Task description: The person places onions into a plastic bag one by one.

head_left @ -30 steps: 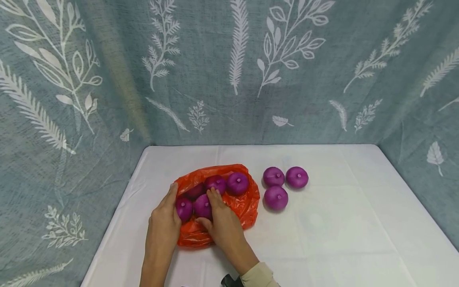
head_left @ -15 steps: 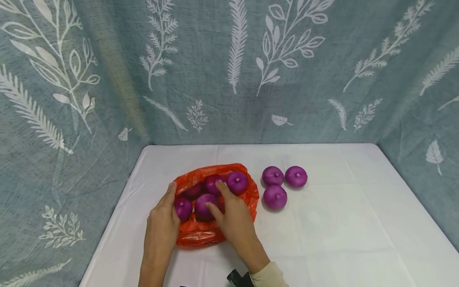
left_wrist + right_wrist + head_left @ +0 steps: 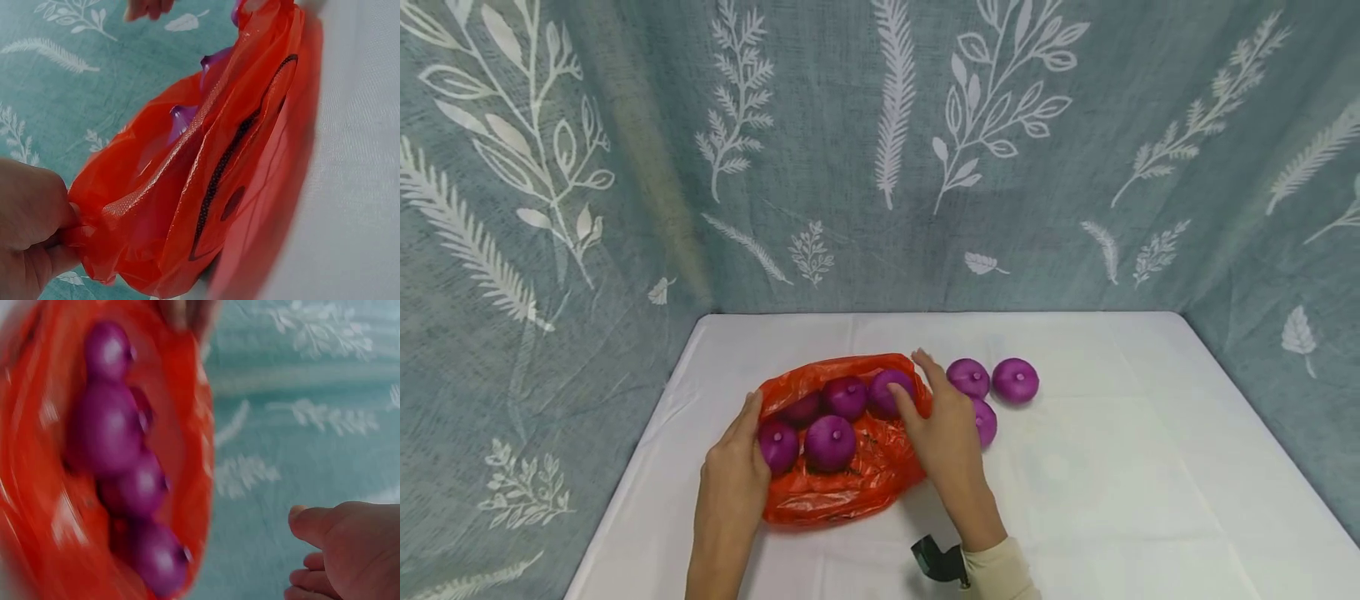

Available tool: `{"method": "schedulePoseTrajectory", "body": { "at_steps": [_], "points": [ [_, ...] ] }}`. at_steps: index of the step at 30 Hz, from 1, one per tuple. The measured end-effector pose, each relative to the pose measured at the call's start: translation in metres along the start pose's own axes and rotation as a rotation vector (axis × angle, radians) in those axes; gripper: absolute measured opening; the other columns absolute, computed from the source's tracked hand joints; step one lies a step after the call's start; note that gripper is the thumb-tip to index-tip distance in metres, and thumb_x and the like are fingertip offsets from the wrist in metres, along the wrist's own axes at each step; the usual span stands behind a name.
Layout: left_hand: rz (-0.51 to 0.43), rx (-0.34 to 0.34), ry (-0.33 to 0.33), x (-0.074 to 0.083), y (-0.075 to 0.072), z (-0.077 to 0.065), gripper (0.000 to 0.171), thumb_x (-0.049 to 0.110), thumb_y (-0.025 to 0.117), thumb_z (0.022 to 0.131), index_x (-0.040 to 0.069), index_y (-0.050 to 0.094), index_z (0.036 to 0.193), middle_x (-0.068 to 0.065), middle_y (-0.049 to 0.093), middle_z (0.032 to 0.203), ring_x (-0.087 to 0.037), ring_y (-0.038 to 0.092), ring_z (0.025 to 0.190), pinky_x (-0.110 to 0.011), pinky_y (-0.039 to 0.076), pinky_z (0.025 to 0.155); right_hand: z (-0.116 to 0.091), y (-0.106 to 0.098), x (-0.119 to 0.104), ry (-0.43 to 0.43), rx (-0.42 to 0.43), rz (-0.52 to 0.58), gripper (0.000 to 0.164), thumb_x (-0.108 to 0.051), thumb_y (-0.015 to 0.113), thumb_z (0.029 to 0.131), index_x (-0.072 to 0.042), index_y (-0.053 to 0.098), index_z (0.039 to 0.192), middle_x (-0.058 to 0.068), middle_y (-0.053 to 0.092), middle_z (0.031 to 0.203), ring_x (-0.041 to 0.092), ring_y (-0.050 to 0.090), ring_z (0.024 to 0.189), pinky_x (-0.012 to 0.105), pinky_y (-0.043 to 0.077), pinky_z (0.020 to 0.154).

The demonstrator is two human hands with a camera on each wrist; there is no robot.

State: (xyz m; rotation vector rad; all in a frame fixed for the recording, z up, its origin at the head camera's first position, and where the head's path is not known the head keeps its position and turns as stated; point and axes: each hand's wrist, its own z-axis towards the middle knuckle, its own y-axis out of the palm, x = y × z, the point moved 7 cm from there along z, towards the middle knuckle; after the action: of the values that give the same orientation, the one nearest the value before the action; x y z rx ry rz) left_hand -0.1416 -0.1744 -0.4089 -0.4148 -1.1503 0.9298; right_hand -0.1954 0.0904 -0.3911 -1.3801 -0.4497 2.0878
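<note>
A red plastic bag [image 3: 850,496] lies with its mouth spread wide, and several purple onions [image 3: 830,443] sit inside it. My left hand [image 3: 730,471] pinches the bag's rim at its left side, plain in the left wrist view where the fingers [image 3: 62,219] bunch the plastic. At the bag's right edge my right hand [image 3: 951,425] is spread, thumb apart from the fingers, and holds nothing. In the right wrist view, the right hand [image 3: 350,550] appears apart from the bag. Part of the nearest loose onion [image 3: 985,423] is hidden behind that hand.
Two more loose onions [image 3: 1016,382] rest on the white table [image 3: 1112,467] right of the bag. A dark device [image 3: 936,558] is strapped by my right sleeve [image 3: 1000,575]. Blue-green patterned curtains [image 3: 850,167] enclose the back and sides.
My right hand has let go of the front onion in the bag and moved right, to the bag's right edge. The left hand stays at the left rim.
</note>
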Motion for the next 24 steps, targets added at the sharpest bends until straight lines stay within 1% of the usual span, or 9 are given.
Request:
{"method": "schedulePoseTrajectory", "body": {
  "at_steps": [3, 5, 6, 8, 10, 11, 14, 17, 24],
  "points": [
    [-0.003, 0.003, -0.004, -0.002, -0.001, -0.001, 0.059, -0.015, 0.06, 0.098, -0.001, 0.051, 0.155, -0.023, 0.055, 0.153, -0.042, 0.055, 0.139, -0.057, 0.05, 0.107, 0.008, -0.015, 0.015, 0.049, 0.03, -0.022, 0.061, -0.035, 0.077, 0.099, -0.012, 0.057, 0.152, 0.016, 0.074, 0.097, 0.026, 0.065, 0.071, 0.042, 0.064, 0.071],
    [-0.008, 0.004, -0.003, -0.003, -0.002, -0.001, 0.059, -0.015, 0.06, 0.098, -0.001, 0.051, 0.155, -0.023, 0.055, 0.153, -0.042, 0.055, 0.139, -0.057, 0.05, 0.107, 0.012, -0.026, 0.025, 0.071, 0.063, -0.043, 0.061, -0.033, 0.078, 0.098, -0.011, 0.058, 0.152, 0.018, 0.075, 0.121, 0.031, 0.073, 0.093, 0.047, 0.064, 0.09],
    [-0.008, 0.004, -0.005, -0.004, -0.002, -0.001, 0.059, -0.015, 0.06, 0.098, -0.001, 0.051, 0.155, -0.024, 0.055, 0.153, -0.042, 0.055, 0.139, -0.057, 0.05, 0.107, 0.013, -0.031, 0.03, 0.089, 0.067, -0.047, 0.062, -0.033, 0.078, 0.099, -0.01, 0.057, 0.152, 0.021, 0.075, 0.109, 0.034, 0.073, 0.088, 0.046, 0.066, 0.082],
    [-0.01, 0.003, -0.007, -0.005, -0.002, -0.001, 0.058, -0.015, 0.06, 0.099, -0.001, 0.051, 0.155, -0.024, 0.055, 0.153, -0.042, 0.055, 0.139, -0.057, 0.05, 0.106, 0.016, -0.04, 0.039, 0.107, 0.088, -0.064, 0.062, -0.032, 0.078, 0.099, -0.008, 0.056, 0.152, 0.023, 0.074, 0.122, 0.035, 0.073, 0.083, 0.051, 0.065, 0.085],
    [-0.012, 0.0, -0.006, -0.006, -0.002, -0.001, 0.059, -0.015, 0.061, 0.098, -0.001, 0.051, 0.155, -0.023, 0.055, 0.153, -0.042, 0.055, 0.139, -0.057, 0.051, 0.105, 0.017, -0.047, 0.048, 0.129, 0.096, -0.08, 0.062, -0.03, 0.077, 0.099, -0.006, 0.055, 0.152, 0.024, 0.074, 0.119, 0.034, 0.061, 0.064, 0.053, 0.065, 0.08],
    [-0.014, -0.002, -0.003, -0.006, -0.002, -0.001, 0.059, -0.015, 0.061, 0.098, -0.001, 0.05, 0.155, -0.023, 0.054, 0.153, -0.042, 0.055, 0.139, -0.057, 0.051, 0.105, 0.017, -0.05, 0.053, 0.138, 0.103, -0.086, 0.062, -0.03, 0.077, 0.099, -0.006, 0.055, 0.152, 0.025, 0.073, 0.121, 0.036, 0.061, 0.065, 0.054, 0.065, 0.081],
    [-0.016, -0.003, 0.007, -0.005, -0.001, -0.001, 0.06, -0.015, 0.062, 0.097, -0.001, 0.05, 0.155, -0.024, 0.054, 0.153, -0.043, 0.055, 0.139, -0.057, 0.051, 0.105, 0.017, -0.057, 0.067, 0.163, 0.124, -0.092, 0.063, -0.028, 0.077, 0.099, -0.003, 0.054, 0.152, 0.023, 0.062, 0.147, 0.043, 0.072, 0.099, 0.059, 0.056, 0.103],
    [-0.012, -0.002, 0.012, -0.005, -0.001, 0.0, 0.061, -0.016, 0.062, 0.097, -0.002, 0.051, 0.155, -0.024, 0.054, 0.153, -0.043, 0.055, 0.138, -0.058, 0.051, 0.104, 0.015, -0.062, 0.08, 0.201, 0.135, -0.09, 0.065, -0.03, 0.077, 0.099, -0.001, 0.053, 0.153, 0.023, 0.058, 0.151, 0.047, 0.06, 0.132, 0.06, 0.051, 0.109],
    [-0.006, -0.002, 0.0, -0.005, -0.003, 0.0, 0.062, -0.016, 0.062, 0.096, -0.001, 0.051, 0.155, -0.023, 0.054, 0.154, -0.043, 0.055, 0.139, -0.057, 0.051, 0.104, 0.011, -0.069, 0.105, 0.259, 0.141, -0.133, 0.068, -0.03, 0.076, 0.1, 0.006, 0.05, 0.152, 0.031, 0.06, 0.144, 0.05, 0.062, 0.127, 0.064, 0.054, 0.103]
  ]
}}
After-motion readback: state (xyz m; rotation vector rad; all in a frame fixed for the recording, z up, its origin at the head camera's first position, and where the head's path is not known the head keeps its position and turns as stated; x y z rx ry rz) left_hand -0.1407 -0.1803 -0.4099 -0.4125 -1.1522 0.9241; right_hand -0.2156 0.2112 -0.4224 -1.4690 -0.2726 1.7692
